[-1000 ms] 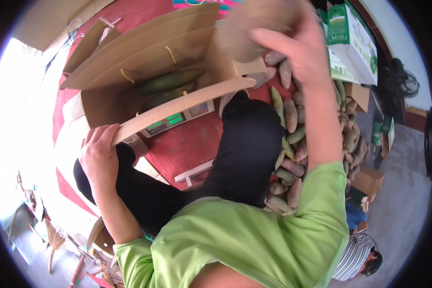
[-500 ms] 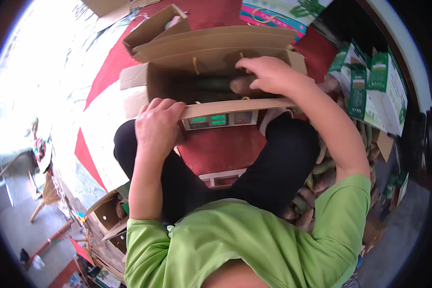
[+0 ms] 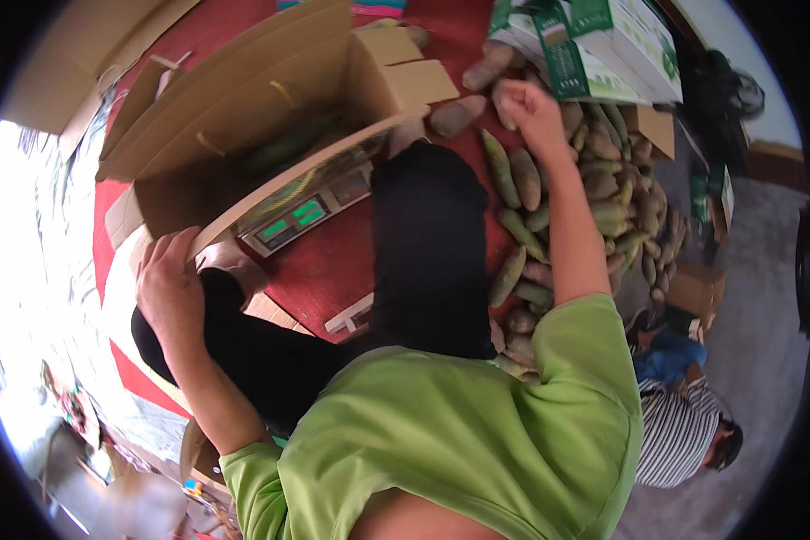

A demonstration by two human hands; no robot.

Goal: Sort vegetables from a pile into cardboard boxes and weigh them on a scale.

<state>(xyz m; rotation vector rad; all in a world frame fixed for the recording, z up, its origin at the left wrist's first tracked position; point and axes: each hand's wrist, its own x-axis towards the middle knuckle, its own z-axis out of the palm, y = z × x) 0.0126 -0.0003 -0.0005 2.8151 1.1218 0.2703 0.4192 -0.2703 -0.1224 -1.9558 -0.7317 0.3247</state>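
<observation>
Across the red mat [image 3: 310, 286], from where I watch through the head view, an open cardboard carton [image 3: 259, 101] stands tilted in the frame, its yellow cord handles [image 3: 283, 94] showing on the inner far wall. My left hand [image 3: 169, 281] is on the near left corner, fingers folded over the top edge of the near flap, so that grip is closed on cardboard and on nothing else that I can see. Down inside lies a long green gourd [image 3: 288, 146], dim in the shadow. Close below the near side of the carton I can read the shape of a digital scale [image 3: 308, 213] with green-lit displays. My right hand [image 3: 529, 112] is well apart from the carton, out over the loose produce, its fingers bent inward among the brownish tubers; I cannot tell whether they have hold of one. One mauve-brown tuber [image 3: 459, 116] lies just left of those fingers, on the mat beside the carton's side flap. Nearer my right forearm spreads a pile of green and brown produce [image 3: 610, 214], with green-and-white cartons [image 3: 614, 58] beyond it. Black-trousered knees [image 3: 427, 261] bend before the scale, and at lower right another person [image 3: 679, 438] in a striped top is near the pile.
</observation>
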